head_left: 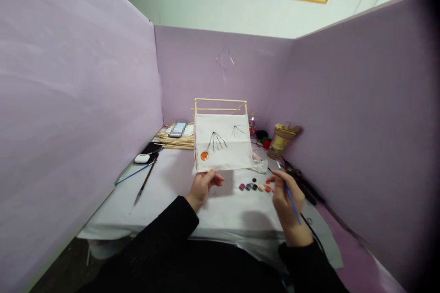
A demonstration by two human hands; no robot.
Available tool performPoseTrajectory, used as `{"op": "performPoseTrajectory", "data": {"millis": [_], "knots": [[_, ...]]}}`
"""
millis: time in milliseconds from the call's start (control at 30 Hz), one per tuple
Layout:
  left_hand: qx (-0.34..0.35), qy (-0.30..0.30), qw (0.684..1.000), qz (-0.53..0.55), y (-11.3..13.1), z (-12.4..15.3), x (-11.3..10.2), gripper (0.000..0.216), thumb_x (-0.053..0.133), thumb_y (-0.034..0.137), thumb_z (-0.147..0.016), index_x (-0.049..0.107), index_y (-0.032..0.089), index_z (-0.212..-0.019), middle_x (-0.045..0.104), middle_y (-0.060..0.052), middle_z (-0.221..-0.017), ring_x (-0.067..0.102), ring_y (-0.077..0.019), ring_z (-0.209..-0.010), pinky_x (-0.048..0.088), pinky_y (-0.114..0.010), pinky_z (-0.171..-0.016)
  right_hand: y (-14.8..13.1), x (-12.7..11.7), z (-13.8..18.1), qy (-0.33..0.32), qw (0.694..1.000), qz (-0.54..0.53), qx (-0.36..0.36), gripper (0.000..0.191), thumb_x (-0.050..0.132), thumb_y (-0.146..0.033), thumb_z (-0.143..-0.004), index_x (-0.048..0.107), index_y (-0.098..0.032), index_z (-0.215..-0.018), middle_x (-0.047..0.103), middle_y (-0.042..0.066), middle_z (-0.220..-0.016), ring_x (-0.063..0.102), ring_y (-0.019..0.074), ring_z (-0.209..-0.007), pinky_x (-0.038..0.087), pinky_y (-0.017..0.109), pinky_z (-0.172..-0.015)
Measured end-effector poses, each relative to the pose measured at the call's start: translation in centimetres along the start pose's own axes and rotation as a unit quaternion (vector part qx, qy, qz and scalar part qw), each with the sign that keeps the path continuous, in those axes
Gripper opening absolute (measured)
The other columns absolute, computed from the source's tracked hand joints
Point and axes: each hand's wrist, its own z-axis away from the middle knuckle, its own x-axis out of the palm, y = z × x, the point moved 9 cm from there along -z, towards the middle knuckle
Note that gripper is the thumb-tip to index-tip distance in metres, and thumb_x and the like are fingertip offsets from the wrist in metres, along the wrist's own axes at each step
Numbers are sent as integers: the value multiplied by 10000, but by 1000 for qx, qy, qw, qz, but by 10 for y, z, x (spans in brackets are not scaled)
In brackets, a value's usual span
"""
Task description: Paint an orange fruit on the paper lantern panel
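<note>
My left hand [205,186] grips the bottom edge of a lantern-like box frame of thin wooden sticks, its white panel [227,158] facing me. On the panel are black, thin fanning lines in two groups and an orange disc at lower left. My right hand [287,194] pinches a blue paintbrush [290,198], apart from the panel at its right. Just left of that hand, several small paint pots [255,187] in purple, blue, black, cream and orange stand on the table.
The white-covered table [175,183] sits between lilac partitions. At left lie a brown paintbrush [146,181], a blue brush [134,174] and a white case [142,159]. Behind are thin sticks [173,141] and a phone [178,129]; at back right stands a yellow-brown container [279,141].
</note>
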Motion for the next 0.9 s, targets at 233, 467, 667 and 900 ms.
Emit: {"op": "performPoseTrajectory", "data": {"millis": [233, 467, 667, 900], "knots": [[-35, -24, 998, 36, -3, 3, 5, 387, 678, 485, -706, 718, 106, -643, 715, -97, -659, 651, -177, -616, 484, -290, -640, -100, 64, 3, -106, 983, 21, -150, 612, 396, -113, -836, 260, -192, -1427, 502, 122, -1323, 416, 277, -1267, 400, 530, -1014], [-47, -63, 994, 72, -7, 3, 9, 402, 710, 479, -696, 720, 112, -862, 740, -119, -799, 667, -201, -681, 492, -315, -647, -117, 98, 6, -116, 967, 128, -186, 806, 407, -71, -785, 24, -164, -1488, 266, 123, -1511, 95, 348, -1419, 259, 622, -1071], [-16, -60, 996, 63, 1, 2, 10, 306, 804, 386, -614, 714, 111, -712, 692, -65, -641, 587, -125, -542, 445, -252, -558, -114, 107, 3, -98, 961, 171, -195, 837, 422, -99, -787, -29, -148, -1490, 186, 146, -1538, 15, 407, -1416, 232, 686, -1021], [-24, -24, 996, 79, 3, 2, 7, 391, 749, 488, -642, 713, 101, -604, 667, -70, -577, 572, -118, -513, 434, -243, -531, -111, 110, 2, -113, 960, 157, -202, 859, 431, -86, -765, -27, -142, -1489, 211, 148, -1532, 4, 393, -1421, 256, 672, -1025]]}}
